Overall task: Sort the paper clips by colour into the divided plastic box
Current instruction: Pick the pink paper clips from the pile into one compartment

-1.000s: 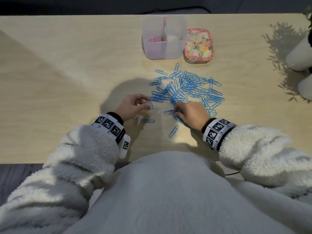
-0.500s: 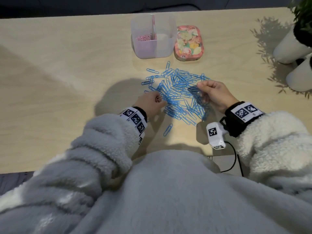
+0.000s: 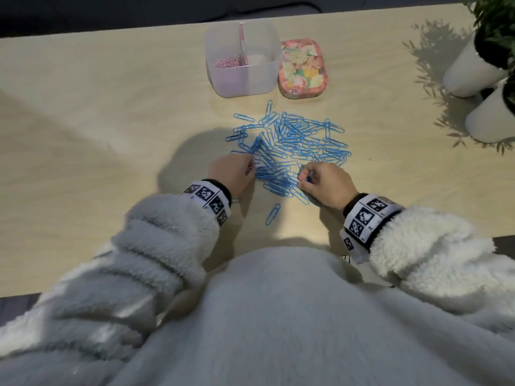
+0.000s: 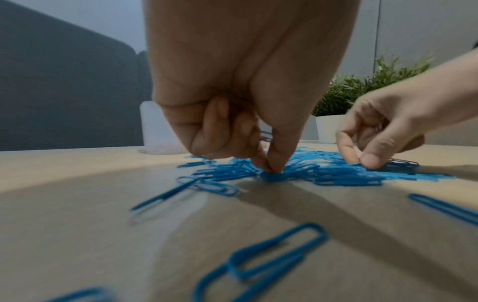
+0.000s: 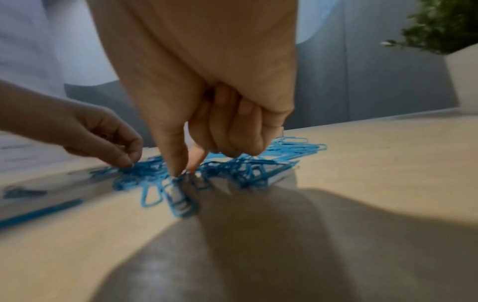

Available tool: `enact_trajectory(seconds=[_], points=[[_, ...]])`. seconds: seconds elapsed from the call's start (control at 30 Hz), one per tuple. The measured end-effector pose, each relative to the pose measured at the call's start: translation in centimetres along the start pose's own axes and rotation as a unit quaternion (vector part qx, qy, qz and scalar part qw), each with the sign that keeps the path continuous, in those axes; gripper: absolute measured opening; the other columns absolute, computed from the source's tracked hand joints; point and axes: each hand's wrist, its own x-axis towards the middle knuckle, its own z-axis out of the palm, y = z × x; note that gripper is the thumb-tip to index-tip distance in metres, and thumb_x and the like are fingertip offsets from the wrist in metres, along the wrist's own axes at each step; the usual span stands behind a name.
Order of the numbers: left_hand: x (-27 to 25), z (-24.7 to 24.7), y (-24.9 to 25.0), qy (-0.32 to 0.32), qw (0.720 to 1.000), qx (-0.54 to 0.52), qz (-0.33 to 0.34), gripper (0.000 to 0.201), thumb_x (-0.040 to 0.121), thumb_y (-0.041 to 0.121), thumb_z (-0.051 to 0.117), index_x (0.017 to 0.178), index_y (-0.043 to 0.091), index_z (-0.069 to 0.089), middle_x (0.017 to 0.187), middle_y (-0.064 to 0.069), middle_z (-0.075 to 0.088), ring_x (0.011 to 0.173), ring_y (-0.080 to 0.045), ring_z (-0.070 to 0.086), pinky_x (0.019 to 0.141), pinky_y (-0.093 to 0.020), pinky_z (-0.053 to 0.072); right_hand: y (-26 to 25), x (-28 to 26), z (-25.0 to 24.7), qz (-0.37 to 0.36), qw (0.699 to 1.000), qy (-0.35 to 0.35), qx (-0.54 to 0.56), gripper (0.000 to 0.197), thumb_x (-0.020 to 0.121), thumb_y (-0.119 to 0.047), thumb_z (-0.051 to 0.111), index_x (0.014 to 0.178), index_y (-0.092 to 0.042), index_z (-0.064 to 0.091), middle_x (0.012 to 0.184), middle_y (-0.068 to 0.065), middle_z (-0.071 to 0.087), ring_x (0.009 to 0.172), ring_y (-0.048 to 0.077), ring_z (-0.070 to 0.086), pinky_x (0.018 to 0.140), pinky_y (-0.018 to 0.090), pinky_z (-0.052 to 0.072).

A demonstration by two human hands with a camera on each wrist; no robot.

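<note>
Pinching blue paper clips [image 3: 289, 146] off the counter [image 3: 111, 112] with left hand [image 3: 234, 172] and right hand [image 3: 323, 182], both back down at the pile, I leave the divided plastic box's [image 3: 259, 82] blue side unfilled.

A pale wooden table [image 3: 97, 112] is carrying everything here; a heap of blue paper clips [image 3: 289, 146] is lying spread across its middle, with one stray clip [image 3: 272, 214] resting apart on the near side and a few more scattered close to the left wrist camera; a clear divided box [image 3: 242, 79] is standing toward the far edge, pink clips [image 3: 227, 63] sitting in its left compartment; a flowered tin [image 3: 303, 68] is lying just beside the box on the right; two white plant pots [image 3: 471, 71] are standing at the far right corner, throwing leafy shadows across the wood.
</note>
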Motion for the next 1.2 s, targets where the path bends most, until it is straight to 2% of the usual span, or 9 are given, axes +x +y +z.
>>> enact_trajectory(seconds=[0.13, 0.23, 0.33, 0.4, 0.5, 0.67, 0.87, 1.07, 1.2], points=[[-0.8, -0.6, -1.9, 0.021, 0.994, -0.094, -0.054, 0.021, 0.091, 0.025, 0.045, 0.095, 0.008, 0.057, 0.091, -0.015, 0.062, 0.087, -0.031, 0.057, 0.071, -0.035, 0.039, -0.1, 0.1, 0.5, 0.005, 1.0, -0.012, 0.014, 0.015, 0.083, -0.025, 0.061, 0.069, -0.023, 0.055, 0.061, -0.007, 0.06, 0.068, 0.016, 0.058, 0.069, 0.031, 0.044], [-0.6, -0.7, -2.4, 0.019, 0.97, -0.226, -0.082, 0.018, 0.092, 0.018, 0.041, 0.08, 0.006, 0.047, 0.072, -0.01, 0.046, 0.071, -0.022, 0.042, 0.064, -0.032, 0.029, 0.1, 0.7, 0.0, 0.03, 0.978, -0.04, 0.203, 0.021, 0.084, -0.02, 0.063, 0.066, -0.021, 0.053, 0.038, -0.01, 0.056, 0.035, 0.001, 0.048, 0.049, 0.02, 0.041], [-0.3, -1.0, -2.6, 0.01, 0.938, -0.336, -0.091, 0.024, 0.094, 0.016, 0.04, 0.071, 0.01, 0.041, 0.064, -0.005, 0.038, 0.057, -0.017, 0.034, 0.056, -0.031, 0.025, 0.1, 1.3, -2.0, 0.054, 0.952, -0.007, 0.303, 0.018, 0.087, -0.008, 0.061, 0.069, -0.011, 0.057, 0.029, -0.012, 0.046, 0.026, -0.002, 0.035, 0.034, 0.011, 0.029], [-0.3, -1.1, -2.4, 0.006, 0.91, -0.401, -0.103, 0.033, 0.096, 0.02, 0.042, 0.064, 0.015, 0.037, 0.06, -0.003, 0.036, 0.045, -0.01, 0.033, 0.046, -0.023, 0.026, 0.4, 2.0, -3.1, 0.036, 0.967, 0.01, 0.253, 0.011, 0.086, -0.009, 0.062, 0.076, -0.004, 0.063, 0.035, -0.013, 0.052, 0.033, -0.001, 0.04, 0.043, 0.013, 0.034], [-0.2, -1.1, -1.8, -0.01, 0.877, -0.466, -0.115, 0.037, 0.096, 0.025, 0.046, 0.061, 0.016, 0.04, 0.059, -0.004, 0.042, 0.031, 0.0, 0.03, 0.035, -0.012, 0.024, 0.6, 2.3, -3.7, 0.019, 0.991, 0.046, 0.121, 0.016, 0.085, -0.019, 0.062, 0.07, -0.02, 0.06, 0.067, 0.0, 0.063, 0.063, 0.014, 0.055, 0.065, 0.03, 0.047], [-0.3, -1.7, -1.2, -0.057, 0.807, -0.571, -0.14, 0.025, 0.095, 0.022, 0.05, 0.072, 0.012, 0.053, 0.067, -0.003, 0.06, 0.04, 0.001, 0.05, 0.04, -0.01, 0.041, -1.1, -0.3, -1.7, -0.058, 0.996, -0.024, -0.064, 0.006, 0.081, -0.025, 0.063, 0.075, -0.025, 0.06, 0.073, -0.006, 0.058, 0.08, 0.022, 0.057, 0.067, 0.026, 0.034], [0.4, -2.9, -1.0, -0.103, 0.742, -0.643, -0.157, 0.019, 0.094, 0.014, 0.049, 0.081, 0.005, 0.059, 0.057, 0.002, 0.071, 0.05, -0.002, 0.065, 0.054, -0.011, 0.055, -0.5, 0.5, -0.3, -0.013, 0.997, -0.039, -0.059, 0.012, 0.083, -0.021, 0.059, 0.071, -0.019, 0.058, 0.088, 0.005, 0.07, 0.091, 0.028, 0.063, 0.07, 0.03, 0.041], [3.8, -6.7, -0.8, -0.027, 0.734, -0.661, -0.154, 0.011, 0.091, 0.007, 0.052, 0.083, 0.004, 0.059, 0.066, -0.003, 0.071, 0.055, -0.008, 0.068, 0.055, -0.017, 0.057, -0.9, 1.6, -2.0, -0.014, 0.997, -0.069, 0.007, 0.018, 0.086, -0.018, 0.05, 0.068, -0.018, 0.049, 0.078, 0.008, 0.063, 0.077, 0.026, 0.058, 0.072, 0.034, 0.045], [6.7, -9.4, -1.6, -0.015, 0.693, -0.702, -0.163, 0.025, 0.097, 0.023, 0.038, 0.083, 0.009, 0.054, 0.079, -0.005, 0.066, 0.062, -0.012, 0.069, 0.064, -0.024, 0.059, -1.4, 3.7, -5.0, 0.009, 0.991, -0.025, 0.132, 0.027, 0.082, -0.009, 0.055, 0.06, -0.021, 0.044, 0.061, 0.001, 0.053, 0.053, 0.012, 0.047, 0.054, 0.026, 0.039]])
